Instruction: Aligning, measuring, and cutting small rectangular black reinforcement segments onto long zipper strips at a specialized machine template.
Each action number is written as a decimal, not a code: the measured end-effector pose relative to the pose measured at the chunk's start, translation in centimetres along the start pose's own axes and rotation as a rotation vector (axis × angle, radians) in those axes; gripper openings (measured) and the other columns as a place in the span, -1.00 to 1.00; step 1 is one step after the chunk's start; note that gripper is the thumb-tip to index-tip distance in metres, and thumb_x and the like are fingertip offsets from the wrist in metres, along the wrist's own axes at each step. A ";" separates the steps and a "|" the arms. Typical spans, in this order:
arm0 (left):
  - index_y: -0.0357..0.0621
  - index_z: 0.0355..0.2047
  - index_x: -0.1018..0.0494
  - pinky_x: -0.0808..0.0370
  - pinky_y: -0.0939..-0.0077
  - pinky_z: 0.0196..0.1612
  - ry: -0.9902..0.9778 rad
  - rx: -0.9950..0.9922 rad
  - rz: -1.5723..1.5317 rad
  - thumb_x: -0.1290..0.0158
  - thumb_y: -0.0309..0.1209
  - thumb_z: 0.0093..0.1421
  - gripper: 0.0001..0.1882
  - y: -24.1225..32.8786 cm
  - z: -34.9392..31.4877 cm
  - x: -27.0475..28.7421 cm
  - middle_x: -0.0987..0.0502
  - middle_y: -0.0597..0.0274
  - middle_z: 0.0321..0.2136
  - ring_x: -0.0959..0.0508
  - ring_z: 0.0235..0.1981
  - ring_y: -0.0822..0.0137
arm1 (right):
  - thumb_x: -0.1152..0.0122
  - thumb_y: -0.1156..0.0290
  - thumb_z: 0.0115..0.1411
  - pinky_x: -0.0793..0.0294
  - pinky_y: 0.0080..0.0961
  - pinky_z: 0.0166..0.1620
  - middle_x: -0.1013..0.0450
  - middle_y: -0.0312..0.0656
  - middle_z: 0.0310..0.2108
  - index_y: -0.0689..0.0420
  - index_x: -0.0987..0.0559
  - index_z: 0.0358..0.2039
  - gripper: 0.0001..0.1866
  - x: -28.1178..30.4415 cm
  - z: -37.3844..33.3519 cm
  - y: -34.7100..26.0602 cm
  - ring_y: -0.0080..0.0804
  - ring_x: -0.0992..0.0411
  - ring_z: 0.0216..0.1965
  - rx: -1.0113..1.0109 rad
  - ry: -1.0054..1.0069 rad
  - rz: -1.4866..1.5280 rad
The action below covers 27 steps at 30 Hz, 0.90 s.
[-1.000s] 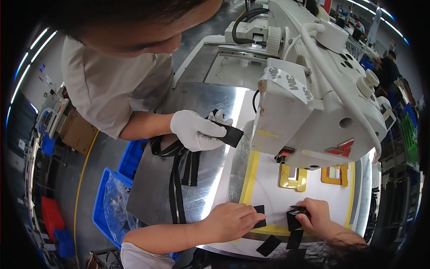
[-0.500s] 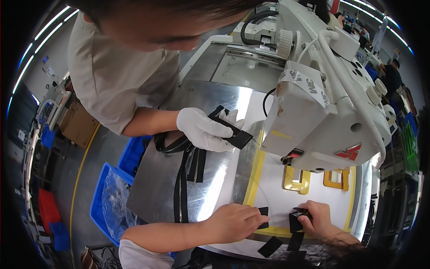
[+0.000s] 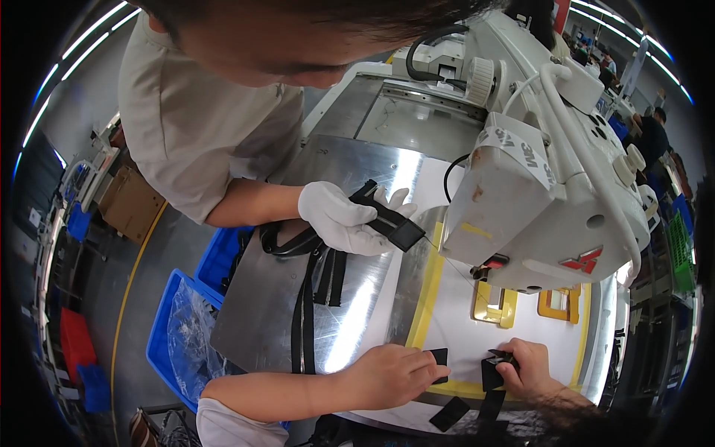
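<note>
My left hand (image 3: 395,375) is closed at the yellow-taped edge of the white work surface, fingertips on a small black rectangular piece (image 3: 440,360). To its right, my right hand (image 3: 527,366) grips a small dark pointed tool (image 3: 505,355), whose kind is hard to make out. Under that tool lies another black piece (image 3: 491,375), partly covered by my fingers. Nearer me are more black pieces, among them a loose one (image 3: 449,414) and one below my right hand (image 3: 491,404). Two yellow frame-like plates (image 3: 507,309) lie farther off beneath the machine head.
A large white sewing machine head (image 3: 536,216) overhangs the surface. At the left, a co-worker's white-gloved hands (image 3: 339,218) hold a black strip (image 3: 402,232). Black zipper lengths (image 3: 303,328) lie on the metal table (image 3: 253,320). A blue bin (image 3: 165,350) stands beside it.
The whole view has shifted slightly. My left hand has edged right along the black piece, and the black piece at my right hand lies a little flatter.
</note>
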<state>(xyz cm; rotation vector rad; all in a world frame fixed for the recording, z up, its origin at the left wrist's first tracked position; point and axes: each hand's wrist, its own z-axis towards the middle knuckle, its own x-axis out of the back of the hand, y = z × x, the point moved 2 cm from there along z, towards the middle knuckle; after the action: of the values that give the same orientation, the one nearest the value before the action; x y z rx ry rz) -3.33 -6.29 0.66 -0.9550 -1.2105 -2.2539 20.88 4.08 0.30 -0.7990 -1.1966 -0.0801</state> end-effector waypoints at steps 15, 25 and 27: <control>-0.03 -0.21 -0.47 -0.45 0.58 -0.52 0.016 -0.025 0.005 -0.17 -0.47 -0.10 -0.64 0.2 -0.3 -0.1 -0.48 0.40 -0.47 -0.53 -0.54 0.43 | -0.25 0.24 -0.03 -0.39 -0.38 -0.49 -0.41 -0.15 -0.58 0.15 -0.45 -0.40 -0.72 -0.1 0.0 -0.1 -0.16 -0.42 -0.57 -0.022 -0.020 0.007; -0.03 -0.19 -0.47 -0.45 0.60 -0.52 -0.019 -0.024 0.010 -0.18 -0.45 -0.09 -0.63 0.1 -0.3 -0.3 -0.46 0.41 -0.47 -0.53 -0.53 0.46 | -0.26 0.26 -0.05 -0.39 -0.38 -0.49 -0.42 -0.16 -0.57 0.15 -0.46 -0.41 -0.72 0.1 0.1 -0.3 -0.17 -0.43 -0.56 -0.005 -0.014 -0.008; -0.03 -0.19 -0.47 -0.45 0.61 -0.52 -0.017 -0.026 0.029 -0.18 -0.45 -0.09 -0.62 0.1 -0.3 -0.3 -0.46 0.41 -0.47 -0.52 -0.53 0.46 | -0.26 0.26 -0.06 -0.40 -0.39 -0.48 -0.43 -0.16 -0.56 0.15 -0.46 -0.40 -0.72 0.1 0.3 -0.3 -0.18 -0.43 -0.56 -0.010 -0.023 -0.007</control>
<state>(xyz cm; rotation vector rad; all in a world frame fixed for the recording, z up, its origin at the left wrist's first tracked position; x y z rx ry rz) -3.18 -6.59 0.42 -0.9966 -1.1693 -2.2484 20.58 4.05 0.61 -0.8065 -1.2218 -0.0831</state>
